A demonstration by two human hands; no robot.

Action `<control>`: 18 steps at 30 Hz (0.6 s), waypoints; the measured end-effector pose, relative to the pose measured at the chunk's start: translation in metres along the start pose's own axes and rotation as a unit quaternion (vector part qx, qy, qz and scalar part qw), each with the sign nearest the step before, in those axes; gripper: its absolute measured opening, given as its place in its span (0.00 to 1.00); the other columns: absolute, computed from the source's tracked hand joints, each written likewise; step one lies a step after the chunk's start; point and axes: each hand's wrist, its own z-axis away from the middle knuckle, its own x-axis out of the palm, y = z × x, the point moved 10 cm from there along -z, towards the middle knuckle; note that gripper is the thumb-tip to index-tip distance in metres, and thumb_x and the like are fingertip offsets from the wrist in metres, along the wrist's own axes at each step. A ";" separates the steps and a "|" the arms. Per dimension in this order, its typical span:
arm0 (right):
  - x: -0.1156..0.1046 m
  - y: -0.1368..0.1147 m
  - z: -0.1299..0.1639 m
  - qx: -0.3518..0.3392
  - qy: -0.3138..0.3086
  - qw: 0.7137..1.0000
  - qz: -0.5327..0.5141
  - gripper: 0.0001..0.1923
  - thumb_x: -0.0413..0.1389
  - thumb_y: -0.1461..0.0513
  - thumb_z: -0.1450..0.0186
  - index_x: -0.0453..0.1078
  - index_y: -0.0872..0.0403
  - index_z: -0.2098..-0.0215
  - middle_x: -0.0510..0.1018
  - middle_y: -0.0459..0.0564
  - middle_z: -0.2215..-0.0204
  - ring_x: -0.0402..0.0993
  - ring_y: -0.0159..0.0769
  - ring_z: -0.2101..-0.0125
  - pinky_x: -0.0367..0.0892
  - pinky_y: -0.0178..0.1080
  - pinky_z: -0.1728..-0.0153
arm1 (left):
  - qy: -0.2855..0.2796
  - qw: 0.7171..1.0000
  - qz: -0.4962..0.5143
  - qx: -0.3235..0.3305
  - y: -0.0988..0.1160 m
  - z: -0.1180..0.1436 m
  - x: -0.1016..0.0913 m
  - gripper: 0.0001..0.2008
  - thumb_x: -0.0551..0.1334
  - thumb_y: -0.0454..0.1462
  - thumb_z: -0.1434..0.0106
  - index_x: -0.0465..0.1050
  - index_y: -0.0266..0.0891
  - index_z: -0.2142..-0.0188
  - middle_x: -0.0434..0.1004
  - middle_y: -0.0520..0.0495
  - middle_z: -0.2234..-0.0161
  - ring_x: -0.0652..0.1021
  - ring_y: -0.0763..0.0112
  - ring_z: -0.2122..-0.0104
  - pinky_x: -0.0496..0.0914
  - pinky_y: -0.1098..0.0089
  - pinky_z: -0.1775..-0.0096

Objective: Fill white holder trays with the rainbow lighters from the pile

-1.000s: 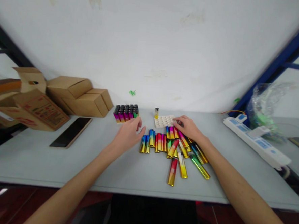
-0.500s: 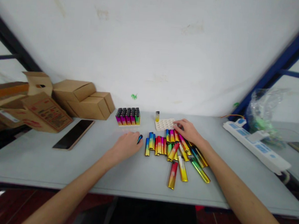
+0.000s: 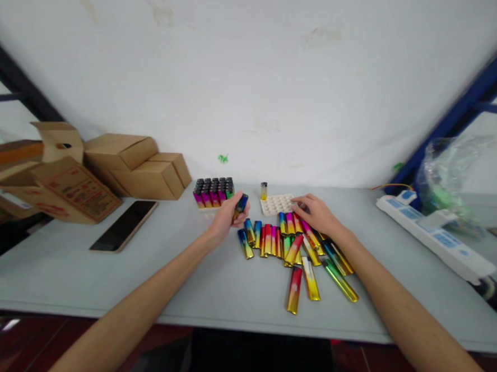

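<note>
My left hand (image 3: pixel 225 218) holds one rainbow-coloured lighter (image 3: pixel 241 203) raised a little above the grey table (image 3: pixel 99 278), just right of a full tray of lighters (image 3: pixel 213 192). My right hand (image 3: pixel 316 212) rests flat on the far end of a loose pile of shiny rainbow lighters (image 3: pixel 295 250), its fingertips touching a white holed tray (image 3: pixel 275 203). That white tray carries a single yellow lighter (image 3: pixel 264 191) standing at its far left corner.
Cardboard boxes (image 3: pixel 119 164) are stacked at the back left, with a dark phone (image 3: pixel 123 233) lying in front of them. A white power strip (image 3: pixel 434 238) and a crumpled plastic bag (image 3: pixel 449 176) sit at the right. A white wall stands behind.
My left hand closed on one lighter from the left end of the pile and lifted it toward the full tray. One lighter beside it now lies tilted. My right hand stayed put.
</note>
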 end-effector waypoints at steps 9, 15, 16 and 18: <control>0.000 0.000 0.000 0.001 -0.004 1.000 0.006 0.17 0.54 0.55 0.27 0.77 0.56 0.47 0.77 0.56 0.60 0.77 0.41 0.63 0.72 0.43 0.54 | 0.007 0.999 0.038 -0.019 -0.001 0.008 0.000 0.26 0.57 0.58 0.37 0.57 0.41 0.79 0.47 0.59 0.83 0.49 0.81 0.85 0.45 0.75 0.81; -0.002 -0.001 0.000 -0.003 -0.001 1.000 0.005 0.17 0.54 0.55 0.27 0.76 0.55 0.48 0.78 0.57 0.59 0.77 0.42 0.62 0.72 0.44 0.54 | 0.011 0.999 0.028 -0.013 0.001 0.008 -0.001 0.27 0.58 0.58 0.39 0.56 0.41 0.80 0.47 0.59 0.84 0.49 0.81 0.85 0.44 0.74 0.81; -0.002 -0.001 0.000 -0.002 0.000 1.000 0.004 0.17 0.54 0.55 0.27 0.76 0.55 0.48 0.78 0.57 0.59 0.78 0.42 0.62 0.72 0.44 0.54 | 0.011 0.999 0.029 -0.013 0.001 0.008 -0.001 0.27 0.57 0.58 0.38 0.56 0.41 0.80 0.46 0.59 0.84 0.49 0.80 0.85 0.44 0.74 0.81; -0.002 -0.001 0.000 0.001 -0.001 1.000 0.002 0.17 0.54 0.55 0.27 0.76 0.55 0.48 0.78 0.57 0.58 0.78 0.42 0.62 0.72 0.44 0.54 | 0.008 0.999 0.033 -0.016 0.000 0.007 0.000 0.27 0.55 0.58 0.37 0.56 0.41 0.80 0.45 0.58 0.84 0.49 0.80 0.85 0.44 0.74 0.81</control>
